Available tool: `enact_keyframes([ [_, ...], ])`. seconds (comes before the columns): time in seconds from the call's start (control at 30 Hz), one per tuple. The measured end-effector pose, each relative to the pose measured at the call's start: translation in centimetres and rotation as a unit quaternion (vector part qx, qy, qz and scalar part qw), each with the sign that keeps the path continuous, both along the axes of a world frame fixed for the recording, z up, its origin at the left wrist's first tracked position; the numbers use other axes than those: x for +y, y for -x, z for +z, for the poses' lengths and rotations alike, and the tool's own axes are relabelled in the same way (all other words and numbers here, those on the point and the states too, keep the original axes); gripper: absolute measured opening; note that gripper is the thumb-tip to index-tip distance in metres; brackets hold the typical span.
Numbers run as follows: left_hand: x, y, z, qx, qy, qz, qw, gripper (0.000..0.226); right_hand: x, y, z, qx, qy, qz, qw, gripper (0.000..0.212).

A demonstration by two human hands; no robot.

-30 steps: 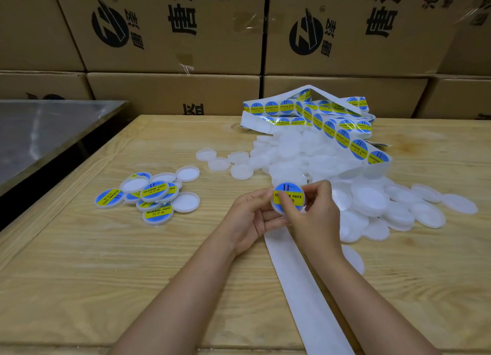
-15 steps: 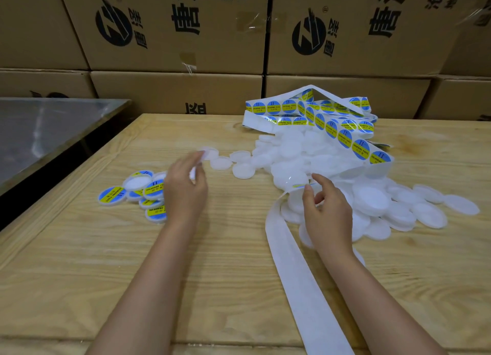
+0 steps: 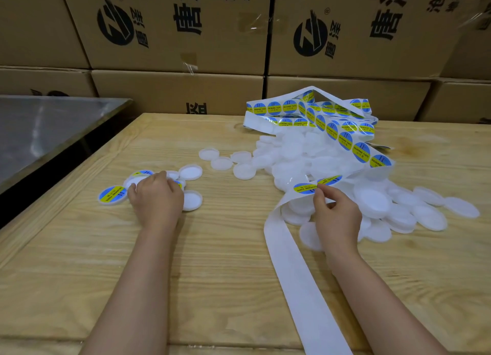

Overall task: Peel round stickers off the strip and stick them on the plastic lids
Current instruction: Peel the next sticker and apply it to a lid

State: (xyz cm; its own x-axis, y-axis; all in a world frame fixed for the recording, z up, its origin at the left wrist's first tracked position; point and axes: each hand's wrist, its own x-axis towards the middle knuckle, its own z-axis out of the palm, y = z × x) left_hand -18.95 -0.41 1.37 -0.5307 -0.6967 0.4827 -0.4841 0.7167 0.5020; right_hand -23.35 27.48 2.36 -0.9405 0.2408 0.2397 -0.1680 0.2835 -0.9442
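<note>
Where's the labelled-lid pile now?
Head view: labelled-lid pile sits left of centre on the wooden table, partly under the left hand, apart from the blank lid heap.

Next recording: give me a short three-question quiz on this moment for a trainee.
1. Short answer: on which side of the person does the heap of bare lids lie?
2. True or false: the left hand is at the group of stickered lids.
3. The right hand pinches: A) a bare lid, B) the sticker strip, C) nothing.

Key: 1 right; 2 true; 3 B.
</note>
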Motion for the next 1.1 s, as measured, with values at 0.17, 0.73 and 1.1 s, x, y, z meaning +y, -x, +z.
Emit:
enact_keyframes([
  [0.17,1.9,0.2,1.0,0.086,0.07,-0.093,0.989,0.031,0.1,0.2,0.0,-0.001,0.049,-0.024,0.998,0.008],
  [0.73,14.1,1.4,0.8,0.071,-0.069,-0.514,0.852,0.045,-1.1,-0.6,0.1,0.004,0.041,0.088,0.995,0.049],
  [1.1,14.0,1.3,0.9,0.06,-0.081,-0.513,0.852,0.038,-1.4,-1.4,0.5,0.045,0.071,0.143,0.986,0.032],
])
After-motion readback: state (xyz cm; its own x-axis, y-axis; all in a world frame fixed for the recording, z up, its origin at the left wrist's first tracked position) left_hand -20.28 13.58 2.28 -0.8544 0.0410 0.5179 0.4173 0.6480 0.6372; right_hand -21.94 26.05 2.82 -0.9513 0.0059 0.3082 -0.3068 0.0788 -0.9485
